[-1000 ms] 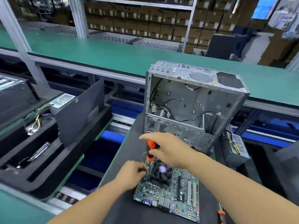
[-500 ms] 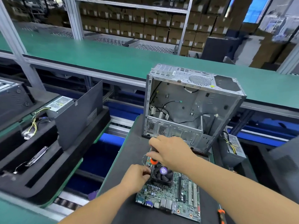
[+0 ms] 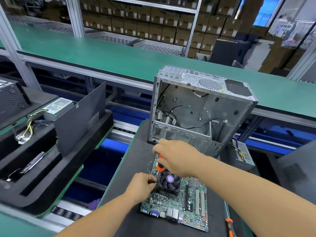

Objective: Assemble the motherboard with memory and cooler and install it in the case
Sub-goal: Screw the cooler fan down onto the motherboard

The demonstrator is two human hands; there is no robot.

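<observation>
Second orange-handled tool (image 3: pixel 229 227) lies at near edge of the dark mat (image 3: pixel 130 168); green motherboard (image 3: pixel 177 202) flat on that mat, slots and ports facing up; left hand (image 3: pixel 141 185) pinches at the near-left corner of the black finned cooler (image 3: pixel 168 183), round purple label on its fan hub; right hand (image 3: pixel 176 157) wraps the orange-and-black screwdriver (image 3: pixel 160 164), shaft down at the cooler's edge; behind, bare grey sheet-metal case (image 3: pixel 201 108) stands open, perforated vents, loose black cables inside; farther, smooth green bench (image 3: pixel 102 53); stacked cardboard boxes (image 3: pixel 153 23).
</observation>
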